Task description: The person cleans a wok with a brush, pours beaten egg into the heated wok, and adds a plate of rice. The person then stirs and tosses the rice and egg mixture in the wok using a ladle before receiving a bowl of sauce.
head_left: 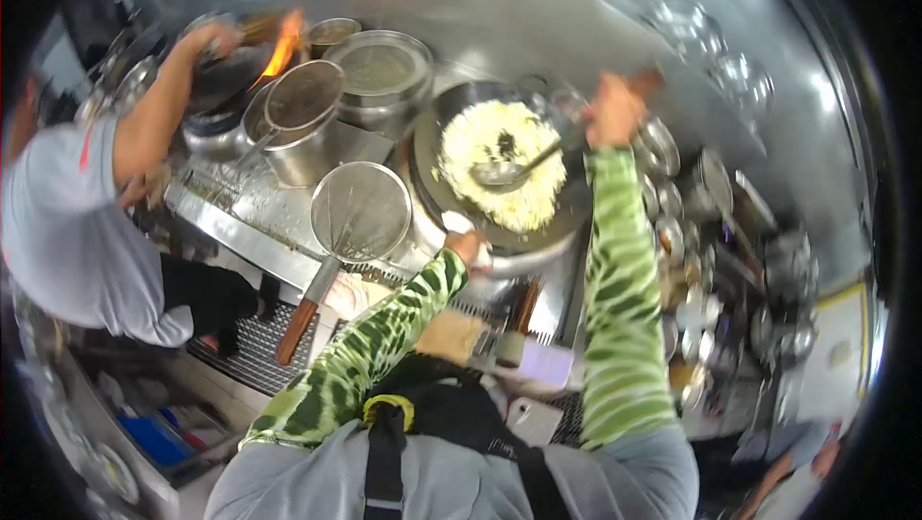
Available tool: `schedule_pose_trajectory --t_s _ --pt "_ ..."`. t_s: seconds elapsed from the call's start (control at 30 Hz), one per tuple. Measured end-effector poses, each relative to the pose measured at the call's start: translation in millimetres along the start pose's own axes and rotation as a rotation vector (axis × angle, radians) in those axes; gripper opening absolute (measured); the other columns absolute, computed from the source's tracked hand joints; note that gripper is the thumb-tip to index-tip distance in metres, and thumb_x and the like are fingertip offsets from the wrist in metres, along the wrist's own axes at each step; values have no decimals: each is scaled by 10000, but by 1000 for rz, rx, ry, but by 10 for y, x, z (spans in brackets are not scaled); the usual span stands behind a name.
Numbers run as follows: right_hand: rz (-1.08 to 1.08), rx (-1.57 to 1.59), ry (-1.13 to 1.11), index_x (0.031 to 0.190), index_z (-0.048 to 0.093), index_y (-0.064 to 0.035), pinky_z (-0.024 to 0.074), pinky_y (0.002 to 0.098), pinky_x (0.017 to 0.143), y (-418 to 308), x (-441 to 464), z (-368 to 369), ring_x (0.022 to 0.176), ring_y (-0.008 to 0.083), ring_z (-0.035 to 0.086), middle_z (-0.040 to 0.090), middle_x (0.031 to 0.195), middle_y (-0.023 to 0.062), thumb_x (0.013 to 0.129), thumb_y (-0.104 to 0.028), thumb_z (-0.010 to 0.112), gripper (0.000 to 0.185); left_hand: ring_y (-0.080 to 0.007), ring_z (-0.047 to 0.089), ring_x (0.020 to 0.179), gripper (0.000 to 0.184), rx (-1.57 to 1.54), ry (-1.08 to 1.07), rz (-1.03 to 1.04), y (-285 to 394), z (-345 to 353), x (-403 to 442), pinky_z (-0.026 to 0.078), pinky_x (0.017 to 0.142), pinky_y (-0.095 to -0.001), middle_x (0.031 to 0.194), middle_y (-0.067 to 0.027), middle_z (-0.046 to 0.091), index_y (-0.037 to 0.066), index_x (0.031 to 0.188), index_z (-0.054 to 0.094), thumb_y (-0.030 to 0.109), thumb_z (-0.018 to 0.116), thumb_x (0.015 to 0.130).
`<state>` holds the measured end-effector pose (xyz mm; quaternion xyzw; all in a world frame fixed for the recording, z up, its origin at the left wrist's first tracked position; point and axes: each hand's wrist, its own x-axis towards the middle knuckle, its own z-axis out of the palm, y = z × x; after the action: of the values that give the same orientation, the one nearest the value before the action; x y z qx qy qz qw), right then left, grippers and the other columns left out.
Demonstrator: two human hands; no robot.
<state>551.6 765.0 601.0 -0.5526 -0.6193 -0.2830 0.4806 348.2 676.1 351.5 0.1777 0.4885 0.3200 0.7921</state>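
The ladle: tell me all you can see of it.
The ladle has a round, shiny metal bowl, a long shaft and a brown, wooden-looking end. The right hand grips it near that end. It slants from the hand down toward the picture's left, its bowl at the pale yellow food in the wok.

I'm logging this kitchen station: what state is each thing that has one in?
Wok: loaded with pale yellow food
Pale yellow food: spread out, dark patch near the middle
Ladle: held by the right hand, bowl at the food
White cloth: gripped by the left hand at the wok's edge
Large strainer: laid down, not held
Flame: lit beside the co-worker's pan
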Motion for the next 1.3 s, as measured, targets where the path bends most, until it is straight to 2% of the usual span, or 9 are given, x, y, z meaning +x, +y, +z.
schedule_pose_trajectory --t_s 0.07,0.53,0.6,0.7,0.73,0.8,0.9,1.17,1.3 --pt "916 884 -27 740 544 -60 400 288 415 -539 307 -279 451 137 509 519 598 43 744 -186 706 206 -246 599 798 219 78 75 -144 51 -8 -579 562 648 -400 932 -118 601 62 1061 563 136 536 856" --pt "707 1133 131 733 601 -59 334 297 415 -917 795 -782 469 126 455 514 567 7 784 -170 648 131 -326 562 1047 487 138 -271 -168 -408 -610 -1436 496 836 -511 1245 -178 505 54 1283 411 -4 510 809" --pt "242 717 388 784 629 -38 368 305 432 -1038 724 -824 449 150 454 522 573 14 778 -169 639 132 -254 616 928 406 1046 -800 581 113 -570 -1323 509 833 -382 1102 -146 592 19 1156 523 -12 616 762" --pt "744 543 137 845 639 8 423 325 495 -1609 255 -576 506 162 492 504 563 29 786 -128 605 151 -253 628 893 297 941 -943 479 302 -323 -750 537 818 -377 991 -127 634 28 1027 559 59 686 760" --pt "723 549 174 815 644 12 450 354 531 -1532 53 -422 559 223 544 552 603 84 756 -141 616 166 -243 633 851 208 1461 -402 838 381 -102 -1237 562 796 -404 966 -138 629 18 983 549 0 620 788" --pt "622 584 270 757 653 20 504 410 604 -1142 22 2 664 343 648 646 683 193 696 -167 637 196 -255 624 893 167 11 -251 -82 -316 -514 -438 561 794 -448 1004 -151 612 47 1040 521 69 499 875" --pt "744 201 -208 751 613 -2 442 385 526 -1105 658 -534 566 266 566 582 630 99 801 -160 585 169 -284 610 884 229 23 -289 -199 -594 -782 -954 562 777 -469 1002 -131 594 49 1119 501 99 409 915" --pt "306 213 143 695 540 -79 364 326 422 -1057 -132 -62 438 143 454 432 502 -6 813 -196 663 207 -314 618 827 242 43 -205 -150 -24 -120 -824 566 721 -471 1052 -191 577 -10 1058 489 182 463 913" --pt "850 770 163 750 583 -53 403 307 432 -682 554 -552 445 143 507 524 552 12 834 -187 666 179 -313 592 1025 317 116 -277 -40 -691 -561 -896 547 785 -456 1205 -182 543 8 1185 498 154 513 903"
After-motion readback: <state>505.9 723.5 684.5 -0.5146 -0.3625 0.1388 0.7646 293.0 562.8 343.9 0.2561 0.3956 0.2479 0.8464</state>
